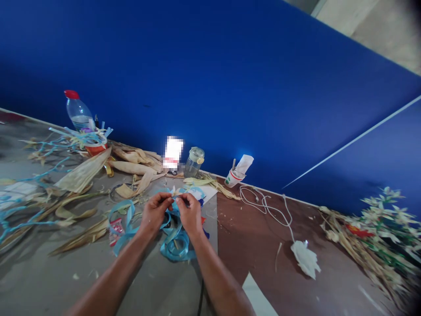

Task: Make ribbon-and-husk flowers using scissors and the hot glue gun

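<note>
Near the middle of the work surface, my left hand (155,211) and my right hand (190,213) meet fingertip to fingertip. Both are closed in a pinch. A small pale flower-like piece (174,190) shows at the fingertips, and what exactly each hand grips there is too small to make out. Light blue ribbon (176,245) lies coiled below and between the hands. More blue ribbon (129,215) loops to the left of my left hand, beside a red and white wrapper (115,231).
Dried husks (138,166) and blue-wrapped stems (29,219) spread leftward. A bottle (78,113), a glass jar (194,161), a bright phone-like screen (173,152) and a paper cup (234,176) stand along the blue partition. A white cable (272,213) and flower bunches (388,215) lie right.
</note>
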A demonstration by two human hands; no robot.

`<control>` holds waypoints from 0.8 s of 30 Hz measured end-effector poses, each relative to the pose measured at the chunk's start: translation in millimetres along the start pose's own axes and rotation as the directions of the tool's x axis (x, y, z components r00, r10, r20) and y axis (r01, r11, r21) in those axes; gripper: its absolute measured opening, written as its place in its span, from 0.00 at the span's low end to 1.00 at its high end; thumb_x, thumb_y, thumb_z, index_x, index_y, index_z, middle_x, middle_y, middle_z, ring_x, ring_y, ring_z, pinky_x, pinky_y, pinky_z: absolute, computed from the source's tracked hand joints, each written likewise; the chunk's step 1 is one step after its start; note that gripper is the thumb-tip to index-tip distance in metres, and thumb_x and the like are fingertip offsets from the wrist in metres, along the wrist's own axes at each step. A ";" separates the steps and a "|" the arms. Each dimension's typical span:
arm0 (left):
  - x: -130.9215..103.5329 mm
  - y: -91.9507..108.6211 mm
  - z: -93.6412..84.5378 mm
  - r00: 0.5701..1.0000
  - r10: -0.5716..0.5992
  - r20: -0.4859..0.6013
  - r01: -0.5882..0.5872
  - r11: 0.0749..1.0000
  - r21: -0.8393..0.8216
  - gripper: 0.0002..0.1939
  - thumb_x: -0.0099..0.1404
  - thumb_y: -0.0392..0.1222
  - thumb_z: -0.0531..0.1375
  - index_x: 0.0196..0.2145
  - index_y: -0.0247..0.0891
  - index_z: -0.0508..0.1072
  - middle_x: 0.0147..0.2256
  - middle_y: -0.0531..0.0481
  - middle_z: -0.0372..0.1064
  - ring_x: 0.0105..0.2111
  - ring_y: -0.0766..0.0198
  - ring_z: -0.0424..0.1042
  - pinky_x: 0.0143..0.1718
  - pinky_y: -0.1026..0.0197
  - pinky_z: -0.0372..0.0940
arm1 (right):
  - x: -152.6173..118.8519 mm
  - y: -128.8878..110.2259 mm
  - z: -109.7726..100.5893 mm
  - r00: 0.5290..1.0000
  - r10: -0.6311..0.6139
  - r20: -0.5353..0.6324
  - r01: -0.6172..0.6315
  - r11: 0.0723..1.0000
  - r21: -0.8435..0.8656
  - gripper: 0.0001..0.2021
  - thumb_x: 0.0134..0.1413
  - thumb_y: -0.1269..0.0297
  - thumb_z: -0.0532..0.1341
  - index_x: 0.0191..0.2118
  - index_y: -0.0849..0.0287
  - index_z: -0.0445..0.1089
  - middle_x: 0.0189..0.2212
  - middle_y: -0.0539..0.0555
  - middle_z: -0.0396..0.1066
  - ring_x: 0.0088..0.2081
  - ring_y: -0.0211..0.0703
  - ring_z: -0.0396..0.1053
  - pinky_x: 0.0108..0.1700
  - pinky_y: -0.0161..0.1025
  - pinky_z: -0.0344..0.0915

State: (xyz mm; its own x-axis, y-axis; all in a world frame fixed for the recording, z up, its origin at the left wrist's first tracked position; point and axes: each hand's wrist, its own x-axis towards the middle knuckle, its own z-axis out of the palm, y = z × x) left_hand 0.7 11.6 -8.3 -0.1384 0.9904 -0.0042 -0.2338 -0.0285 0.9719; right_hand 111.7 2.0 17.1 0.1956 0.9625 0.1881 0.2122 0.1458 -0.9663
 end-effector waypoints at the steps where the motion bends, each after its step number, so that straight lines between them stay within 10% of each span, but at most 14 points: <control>1: -0.3 1.0 0.6 1.000 0.016 -0.009 -0.016 1.000 0.017 0.12 0.49 0.46 0.66 0.30 0.37 0.74 0.17 0.55 0.66 0.20 0.66 0.64 0.26 0.63 0.58 | -0.1 -0.5 0.3 1.000 0.019 0.002 -0.019 0.999 0.031 0.07 0.46 0.62 0.58 0.27 0.60 0.70 0.26 0.50 0.71 0.30 0.40 0.67 0.36 0.36 0.64; 14: -12.5 13.5 4.6 0.905 0.420 -0.069 -0.380 0.870 0.314 0.04 0.55 0.40 0.61 0.27 0.43 0.76 0.25 0.50 0.69 0.30 0.60 0.68 0.35 0.60 0.61 | -15.1 -0.6 21.4 0.954 0.294 0.057 -0.261 0.723 0.640 0.06 0.39 0.64 0.64 0.22 0.59 0.67 0.19 0.45 0.63 0.23 0.33 0.58 0.31 0.33 0.60; 24: -8.5 -4.6 -7.4 0.730 0.611 0.307 -0.650 0.482 0.587 0.09 0.61 0.36 0.54 0.34 0.43 0.75 0.32 0.46 0.73 0.34 0.57 0.69 0.54 0.48 0.55 | -19.9 6.8 29.0 0.936 0.350 -0.040 -0.252 0.745 0.618 0.09 0.40 0.61 0.64 0.22 0.59 0.64 0.19 0.44 0.60 0.24 0.34 0.57 0.30 0.33 0.59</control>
State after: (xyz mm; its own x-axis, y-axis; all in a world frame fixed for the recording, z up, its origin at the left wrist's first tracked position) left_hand -4.2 2.3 -14.5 0.0514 0.7469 0.6629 0.5426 -0.5781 0.6094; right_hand 81.4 -9.6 1.8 0.2956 0.9426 -0.1552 -0.4826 0.0072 -0.8758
